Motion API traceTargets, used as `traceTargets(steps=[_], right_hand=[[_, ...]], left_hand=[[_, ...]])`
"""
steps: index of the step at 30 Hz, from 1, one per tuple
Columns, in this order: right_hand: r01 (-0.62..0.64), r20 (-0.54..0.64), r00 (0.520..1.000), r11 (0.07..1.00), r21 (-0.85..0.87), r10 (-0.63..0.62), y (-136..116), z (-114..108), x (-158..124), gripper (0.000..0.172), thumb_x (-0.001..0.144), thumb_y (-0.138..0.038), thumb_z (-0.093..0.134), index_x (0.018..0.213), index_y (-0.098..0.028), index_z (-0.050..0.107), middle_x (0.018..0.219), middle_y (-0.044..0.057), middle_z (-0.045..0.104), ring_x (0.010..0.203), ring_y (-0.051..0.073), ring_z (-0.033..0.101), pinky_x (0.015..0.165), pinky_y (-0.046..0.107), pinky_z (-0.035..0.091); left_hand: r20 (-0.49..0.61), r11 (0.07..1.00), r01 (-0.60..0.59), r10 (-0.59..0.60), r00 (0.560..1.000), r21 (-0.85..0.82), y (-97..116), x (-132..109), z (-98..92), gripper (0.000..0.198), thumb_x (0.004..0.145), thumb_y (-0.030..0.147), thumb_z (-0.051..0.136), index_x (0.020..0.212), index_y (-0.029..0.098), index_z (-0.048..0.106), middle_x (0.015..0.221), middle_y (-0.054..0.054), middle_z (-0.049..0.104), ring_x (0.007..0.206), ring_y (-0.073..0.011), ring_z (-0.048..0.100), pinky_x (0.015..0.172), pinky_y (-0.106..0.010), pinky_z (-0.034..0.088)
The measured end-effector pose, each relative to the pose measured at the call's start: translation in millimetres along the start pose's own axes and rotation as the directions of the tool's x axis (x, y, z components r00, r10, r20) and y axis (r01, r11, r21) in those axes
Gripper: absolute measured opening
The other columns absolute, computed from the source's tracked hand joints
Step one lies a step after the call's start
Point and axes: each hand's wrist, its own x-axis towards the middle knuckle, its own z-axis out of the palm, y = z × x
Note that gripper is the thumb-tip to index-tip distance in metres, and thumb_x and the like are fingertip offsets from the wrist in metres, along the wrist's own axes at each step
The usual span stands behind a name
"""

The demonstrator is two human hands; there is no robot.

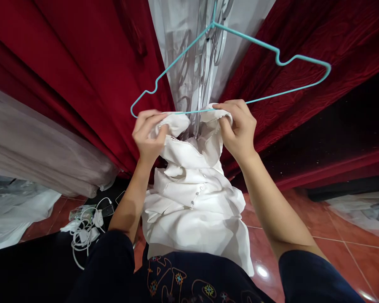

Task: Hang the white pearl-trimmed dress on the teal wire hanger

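A white buttoned garment [192, 193] hangs bunched in front of me. My left hand [148, 134] is closed on one side of its top edge. My right hand [238, 126] pinches the other side of that edge, right at the bottom bar of a turquoise wire hanger [271, 48]. The hanger hangs tilted above my hands, and its hook runs out of the top of the view. The garment's top edge lies against the hanger's bottom bar between my two hands.
Dark red curtains [91, 63] hang on both sides, with a sheer white curtain [192, 50] between them. White cables and chargers [88, 229] lie on the red tiled floor [303, 223] at the left. Pale fabric [34, 155] is piled at the far left.
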Motion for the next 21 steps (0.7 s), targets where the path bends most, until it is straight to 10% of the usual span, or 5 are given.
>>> traceTargets(steps=[4,9,15,21], right_hand=[[-0.028,-0.025,0.999,0.999,0.019,0.028,0,7,1,0.029,0.109,-0.039,0.049,0.120,-0.029,0.074,0.116,0.007,0.073,0.113,0.023,0.072,0.104,0.046,0.062],[-0.054,-0.043,0.998,0.998,0.011,0.055,6,18,4,0.026,0.107,-0.034,0.048,0.111,-0.026,0.072,0.111,0.006,0.072,0.108,0.022,0.071,0.103,0.045,0.062],[-0.034,-0.040,0.999,0.999,0.040,0.036,13,21,6,0.028,0.108,-0.039,0.048,0.110,-0.025,0.072,0.107,0.005,0.071,0.104,0.020,0.069,0.101,0.043,0.061],[-0.021,-0.077,0.997,0.995,0.102,0.029,11,26,6,0.030,0.109,-0.043,0.050,0.105,-0.024,0.073,0.102,0.005,0.070,0.098,0.019,0.068,0.098,0.044,0.061]], left_hand=[[-0.332,0.977,0.202,-0.215,0.919,-0.074,-41,-18,-12.3,0.010,0.089,0.024,0.059,0.098,0.023,0.060,0.091,-0.003,0.056,0.083,-0.0179,0.061,0.077,-0.032,0.054],[-0.292,0.849,0.466,-0.524,0.800,-0.248,-103,12,-24.9,0.035,0.096,0.043,0.064,0.091,0.024,0.035,0.076,0.005,0.036,0.071,-0.0115,0.053,0.069,-0.030,0.044],[-0.491,0.944,0.116,-0.263,0.831,-0.308,-90,86,-38.6,0.026,0.082,0.004,0.066,0.088,0.020,0.047,0.084,0.003,0.044,0.076,-0.0090,0.048,0.074,-0.028,0.041],[-0.003,0.949,0.250,-0.256,0.967,-0.194,-34,124,-15.9,0.037,0.068,-0.017,0.065,0.079,0.018,0.062,0.079,0.003,0.062,0.076,-0.0124,0.057,0.071,-0.029,0.044]])
